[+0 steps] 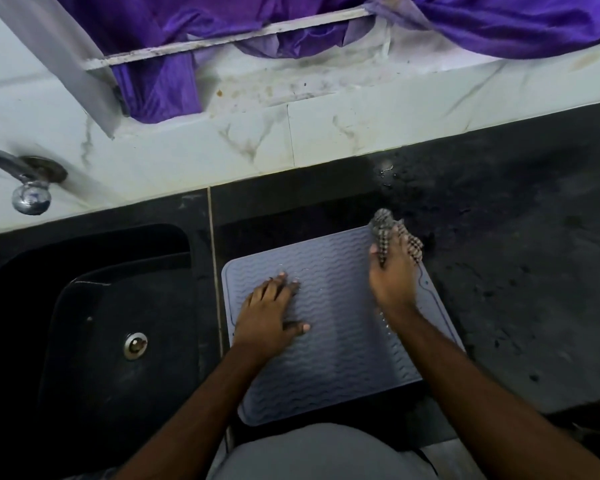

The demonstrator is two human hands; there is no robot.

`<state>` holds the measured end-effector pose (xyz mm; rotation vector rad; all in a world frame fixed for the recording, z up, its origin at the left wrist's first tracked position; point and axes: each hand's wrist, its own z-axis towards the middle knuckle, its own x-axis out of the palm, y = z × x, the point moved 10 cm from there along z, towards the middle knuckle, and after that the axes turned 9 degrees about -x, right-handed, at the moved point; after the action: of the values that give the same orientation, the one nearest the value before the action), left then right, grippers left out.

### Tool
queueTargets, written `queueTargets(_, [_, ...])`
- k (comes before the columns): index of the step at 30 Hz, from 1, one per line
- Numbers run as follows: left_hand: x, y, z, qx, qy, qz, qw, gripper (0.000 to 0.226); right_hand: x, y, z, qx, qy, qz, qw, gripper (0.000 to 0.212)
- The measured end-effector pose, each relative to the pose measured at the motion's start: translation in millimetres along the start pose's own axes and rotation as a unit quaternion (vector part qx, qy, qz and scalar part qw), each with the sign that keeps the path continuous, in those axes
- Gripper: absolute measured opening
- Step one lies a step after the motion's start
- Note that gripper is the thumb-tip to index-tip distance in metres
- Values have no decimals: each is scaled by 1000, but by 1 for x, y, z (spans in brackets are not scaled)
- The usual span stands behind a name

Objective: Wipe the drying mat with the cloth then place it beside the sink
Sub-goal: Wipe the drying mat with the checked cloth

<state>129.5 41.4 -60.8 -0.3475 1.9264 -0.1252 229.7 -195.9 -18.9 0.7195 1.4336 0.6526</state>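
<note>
On the mat [329, 327], no readable writing.

Matt, wavy-ribbed rubbery mat [333, 327], checked woven cloth [383, 233], speckled dark stone counter [516, 265], glossy metal tap [28, 192].

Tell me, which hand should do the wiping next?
Probably the right hand: it already grips the checked cloth at the far right corner of the drying mat. The left hand lies flat on the mat, near the sink, likely steadying it.
</note>
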Motion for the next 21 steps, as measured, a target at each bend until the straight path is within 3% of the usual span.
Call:
queueTargets(2, [1,4,3,6,-7,5,1000,93,32,-9,-9,-21,59,-136,989,61])
queueTargets(4, [3,7,6,9,-8,5,1000,94,50,-11,-12,-32,62,-230,971,68])
queueTargets(8, [7,12,13,9,0,8,1000,99,71,1,-15,-1,67,-249,966,71])
queueTargets(12, [8,14,15,8,-2,7,1000,102,113,38,-39,-45,134,-257,956,74])
queueTargets(16, [2,12,13,3,1,-20,1000,100,145,75,-57,-79,238,-112,962,62])
queueTargets(18, [-7,14,11,21,25,-97,995,91,140,84,-59,-3,276,62,959,48])
queueTargets(21, [-42,35,5,28,-25,-236,971,64,102,84,-49,118,208,241,941,32])
